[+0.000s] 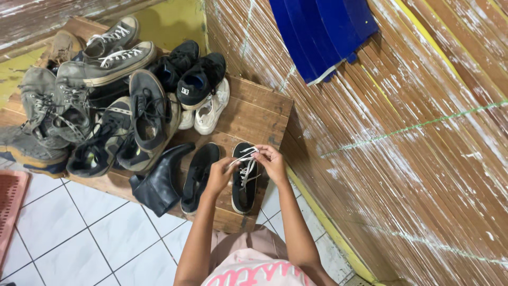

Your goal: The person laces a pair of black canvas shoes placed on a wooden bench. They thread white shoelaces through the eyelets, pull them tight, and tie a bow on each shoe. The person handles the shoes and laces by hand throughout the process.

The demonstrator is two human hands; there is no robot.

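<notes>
A black sneaker (243,188) with white laces (246,168) lies on a low wooden platform (254,114), toe toward me. My left hand (220,173) pinches one end of the laces at the shoe's left side. My right hand (271,162) holds the other end above the tongue, and the lace is stretched between both hands. A second black shoe (199,177) without visible laces lies just left of it, under my left wrist.
A black ankle boot (159,182) lies at the platform's front edge. A heap of several grey, black and white sneakers (106,100) fills the platform's left part. A wooden slat wall (402,132) rises on the right with a blue plastic object (320,32) leaning on it. White floor tiles (95,233) and a red mat (10,201) lie at lower left.
</notes>
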